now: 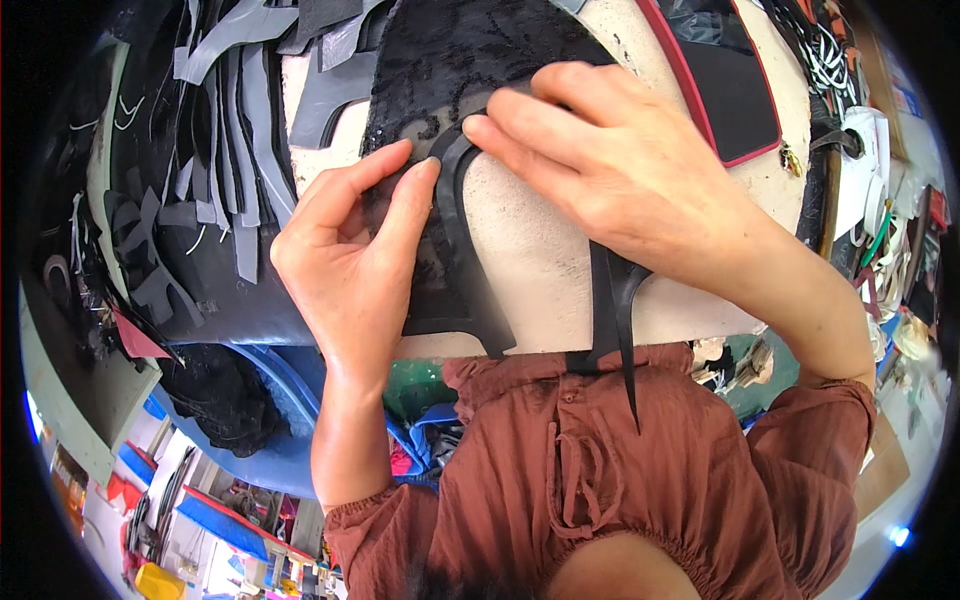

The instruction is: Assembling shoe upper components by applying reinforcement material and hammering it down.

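A black U-shaped piece (pixel 455 225), like cut leather or sheet material, lies at the table's near edge with its opening toward me. A darker curved band runs along its inner edge. My left hand (pixel 345 245) is closed at the piece's left side, thumb tip on the band and index finger just beside it. My right hand (pixel 610 150) lies over the top of the curve, its fingers bent and their tips pressing the band; it hides much of the right side. A thin pointed black end (pixel 628 345) hangs over the edge against my clothing.
A phone in a red case (pixel 715 75) lies on the pale tabletop (pixel 540 250) at the far right. Grey and black cut pieces (pixel 245 130) are heaped at the left. Below left stands a blue tub (pixel 285 400) with dark material (pixel 220 400). A white roll (pixel 865 150) is at the right.
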A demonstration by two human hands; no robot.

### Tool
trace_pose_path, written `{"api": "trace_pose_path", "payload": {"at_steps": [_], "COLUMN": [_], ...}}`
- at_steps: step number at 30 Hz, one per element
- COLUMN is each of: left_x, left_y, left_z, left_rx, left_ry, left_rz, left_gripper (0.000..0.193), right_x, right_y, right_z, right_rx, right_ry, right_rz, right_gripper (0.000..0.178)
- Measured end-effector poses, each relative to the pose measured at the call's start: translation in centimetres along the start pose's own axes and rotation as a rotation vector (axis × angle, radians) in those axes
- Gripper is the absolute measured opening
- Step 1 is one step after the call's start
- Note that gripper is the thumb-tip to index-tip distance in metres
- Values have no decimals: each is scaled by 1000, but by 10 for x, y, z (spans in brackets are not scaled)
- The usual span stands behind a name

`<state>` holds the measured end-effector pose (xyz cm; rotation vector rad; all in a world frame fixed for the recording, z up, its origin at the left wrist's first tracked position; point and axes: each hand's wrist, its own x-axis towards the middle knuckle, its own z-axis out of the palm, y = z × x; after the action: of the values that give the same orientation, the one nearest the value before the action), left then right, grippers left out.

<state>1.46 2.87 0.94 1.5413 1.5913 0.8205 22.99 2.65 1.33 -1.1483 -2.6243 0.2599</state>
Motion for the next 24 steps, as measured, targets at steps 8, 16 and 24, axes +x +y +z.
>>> {"api": "trace_pose_path", "payload": {"at_steps": [8, 16, 24], "left_x": [3, -19, -31], "left_y": [0, 2, -4], "left_z": [-5, -33, -33], "left_rx": [-24, -214, -152], "left_ry": [-14, -212, -144], "left_rz": [-24, -223, -199], "left_gripper": [18, 25, 24], "right_x": [7, 8, 8], "right_y": [-6, -12, -23], "right_z": [4, 1, 0], "right_rx": [-43, -11, -42], "right_ry": [58, -66, -80], "right_rz": [-54, -79, -23], "right_gripper": [23, 45, 52]}}
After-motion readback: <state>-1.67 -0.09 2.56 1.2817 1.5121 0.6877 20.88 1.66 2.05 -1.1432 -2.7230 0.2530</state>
